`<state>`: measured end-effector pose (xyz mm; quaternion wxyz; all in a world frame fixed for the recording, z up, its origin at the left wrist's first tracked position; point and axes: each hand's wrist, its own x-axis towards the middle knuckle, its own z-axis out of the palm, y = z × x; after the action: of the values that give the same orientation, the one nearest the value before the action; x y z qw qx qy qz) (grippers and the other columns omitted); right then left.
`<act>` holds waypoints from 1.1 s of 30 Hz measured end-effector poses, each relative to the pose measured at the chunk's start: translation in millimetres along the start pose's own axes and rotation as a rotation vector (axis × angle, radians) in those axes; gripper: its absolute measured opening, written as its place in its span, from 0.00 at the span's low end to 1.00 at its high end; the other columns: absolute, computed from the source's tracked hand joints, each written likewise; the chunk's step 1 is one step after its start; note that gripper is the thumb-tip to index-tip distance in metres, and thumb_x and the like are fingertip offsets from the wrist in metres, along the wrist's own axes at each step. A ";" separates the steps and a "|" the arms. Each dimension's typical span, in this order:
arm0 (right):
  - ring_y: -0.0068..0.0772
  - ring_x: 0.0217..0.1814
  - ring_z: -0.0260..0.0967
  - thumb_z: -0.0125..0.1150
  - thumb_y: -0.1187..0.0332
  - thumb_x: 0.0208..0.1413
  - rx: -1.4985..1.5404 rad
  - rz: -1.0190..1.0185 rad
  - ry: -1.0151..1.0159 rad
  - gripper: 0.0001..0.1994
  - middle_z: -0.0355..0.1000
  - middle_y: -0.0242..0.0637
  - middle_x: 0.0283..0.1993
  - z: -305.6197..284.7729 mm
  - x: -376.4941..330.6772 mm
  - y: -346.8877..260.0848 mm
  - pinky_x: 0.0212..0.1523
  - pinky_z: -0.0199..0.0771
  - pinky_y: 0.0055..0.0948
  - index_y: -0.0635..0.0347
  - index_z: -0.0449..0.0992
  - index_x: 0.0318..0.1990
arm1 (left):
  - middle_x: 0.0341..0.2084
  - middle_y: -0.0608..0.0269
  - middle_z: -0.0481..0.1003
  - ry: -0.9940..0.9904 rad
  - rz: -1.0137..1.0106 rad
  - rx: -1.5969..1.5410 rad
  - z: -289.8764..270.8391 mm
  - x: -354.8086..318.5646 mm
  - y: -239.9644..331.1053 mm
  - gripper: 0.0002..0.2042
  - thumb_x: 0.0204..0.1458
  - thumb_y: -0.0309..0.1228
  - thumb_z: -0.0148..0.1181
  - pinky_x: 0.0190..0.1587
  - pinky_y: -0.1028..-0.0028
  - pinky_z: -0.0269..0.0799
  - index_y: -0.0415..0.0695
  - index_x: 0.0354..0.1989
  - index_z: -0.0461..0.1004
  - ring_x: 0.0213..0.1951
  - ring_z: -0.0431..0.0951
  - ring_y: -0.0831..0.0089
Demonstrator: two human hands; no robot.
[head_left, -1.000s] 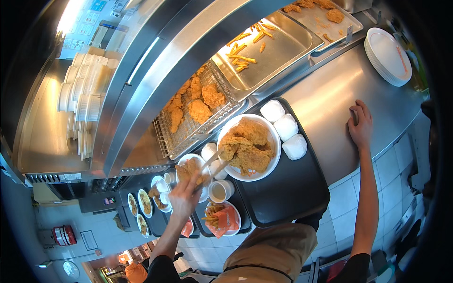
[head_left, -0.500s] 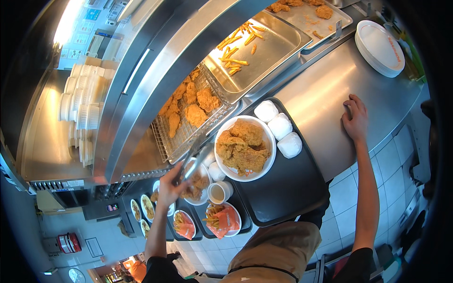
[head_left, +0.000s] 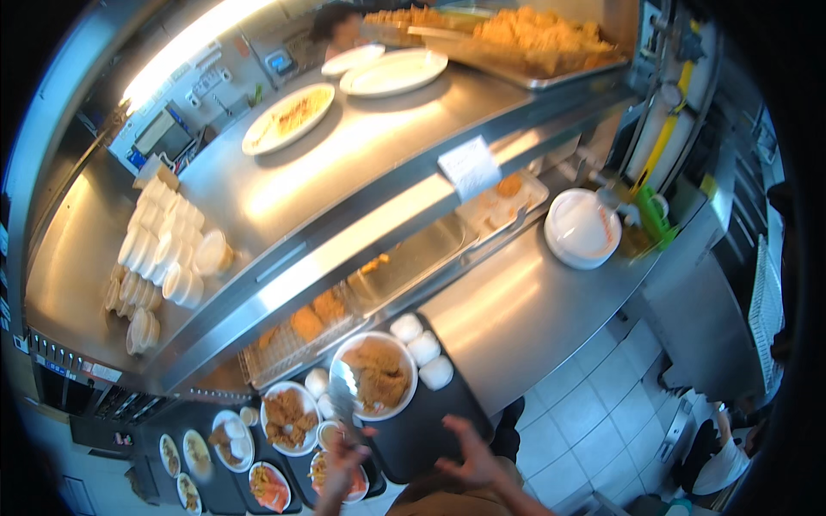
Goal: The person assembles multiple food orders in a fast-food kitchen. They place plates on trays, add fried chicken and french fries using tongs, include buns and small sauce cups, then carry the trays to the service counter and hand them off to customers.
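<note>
My left hand [head_left: 342, 463] grips metal tongs [head_left: 343, 391], blurred by motion, whose far end overlaps the left side of a white bowl [head_left: 411, 351] of fried chicken [head_left: 379, 378]. The bowl sits on a black tray [head_left: 413, 451]. Above the tray's near part, my right hand [head_left: 473, 454] is open, fingers spread, holding nothing. Three round white-wrapped items [head_left: 423, 347] lie right of the bowl. To its left are two more, a paper cup [head_left: 328, 434], another chicken bowl [head_left: 291, 442] and a bowl of fries in a red sleeve [head_left: 354, 492].
Beyond the trays stand a wire rack of chicken [head_left: 258, 365] and a metal pan [head_left: 422, 271] under a steel shelf [head_left: 284, 193]. Stacked white plates [head_left: 578, 245] sit right on the counter. The shelf holds stacked cups [head_left: 163, 241] and plates. People are behind it and at lower right.
My view has tilted up, revealing the upper shelf. The left hand with the tongs has moved right to the large chicken bowl. My right hand has left the counter and come over the tray.
</note>
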<state>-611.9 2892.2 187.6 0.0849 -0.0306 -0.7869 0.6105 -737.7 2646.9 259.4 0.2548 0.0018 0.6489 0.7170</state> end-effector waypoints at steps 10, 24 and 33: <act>0.43 0.31 0.77 0.64 0.53 0.56 -0.299 0.445 0.718 0.26 0.74 0.45 0.31 -289.6 13.0 60.0 0.31 0.73 0.38 0.56 0.63 0.56 | 0.66 0.43 0.59 -0.872 0.239 0.563 234.5 70.9 -7.1 0.39 0.54 0.43 0.64 0.67 0.65 0.56 0.38 0.69 0.52 0.67 0.60 0.57; 0.50 0.49 0.73 0.67 0.63 0.51 -1.309 0.788 0.448 0.32 0.70 0.48 0.45 -630.9 88.1 176.1 0.47 0.75 0.45 0.60 0.61 0.61 | 0.26 0.65 0.77 0.459 0.774 0.494 245.0 134.0 175.9 0.07 0.58 0.27 0.57 0.30 0.80 0.70 0.36 0.36 0.78 0.29 0.75 0.81; 0.51 0.61 0.64 0.65 0.64 0.51 -1.155 0.677 0.383 0.32 0.61 0.50 0.61 -649.2 85.7 216.0 0.51 0.74 0.45 0.58 0.59 0.63 | 0.45 0.51 0.76 0.888 0.328 1.506 104.6 346.8 367.3 0.19 0.49 0.22 0.53 0.54 0.58 0.71 0.49 0.50 0.78 0.53 0.73 0.55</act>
<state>-597.2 3580.1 143.2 -0.0025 -0.4218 -0.9039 0.0709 -1138.0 2861.4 504.3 -0.1949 -0.0166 0.9787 0.0622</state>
